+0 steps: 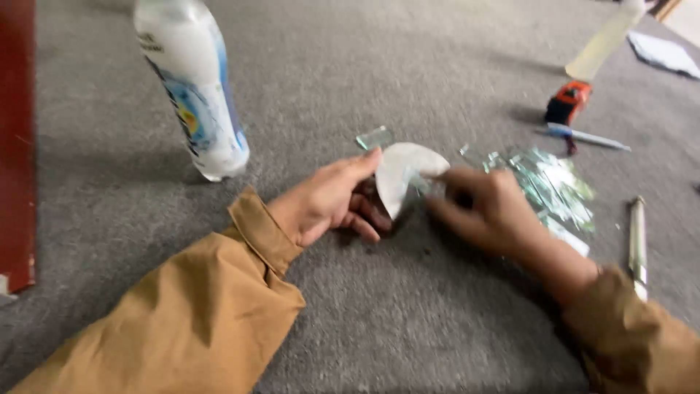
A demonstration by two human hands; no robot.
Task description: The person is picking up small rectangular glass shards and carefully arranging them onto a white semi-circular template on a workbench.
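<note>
On the grey carpet (408,321), both hands meet around a pale, rounded glass piece (403,171) shaped roughly like a half disc, which stands on edge just above the floor. The left hand (332,201) has its thumb pressed along the piece's left edge and its other fingers curled beneath, so it grips the piece from that side. The right hand (485,208) reaches in from the right with its fingers pinched toward the piece's lower right edge; it is blurred, so whether the fingertips actually clamp the glass or only touch it cannot be told. Both arms wear tan sleeves (197,306). Just behind the piece lies a small greenish glass chip (375,137), apart from the hands. To the right of the right hand is a heap of glass shards (554,186), shiny and pale green, partly hidden by the wrist. Further right, a slim metal tool (638,244) lies lengthwise on the carpet, near the right sleeve. At the upper left a white plastic bottle (193,84) with a blue and yellow label stands upright, well apart from the hands. At the upper right are an orange and black tool (569,102), a pen (587,136) just in front of it, a pale yellowish bottle (605,40) and a white sheet (663,52) near the corner. A dark red board (16,146) runs along the left edge.
</note>
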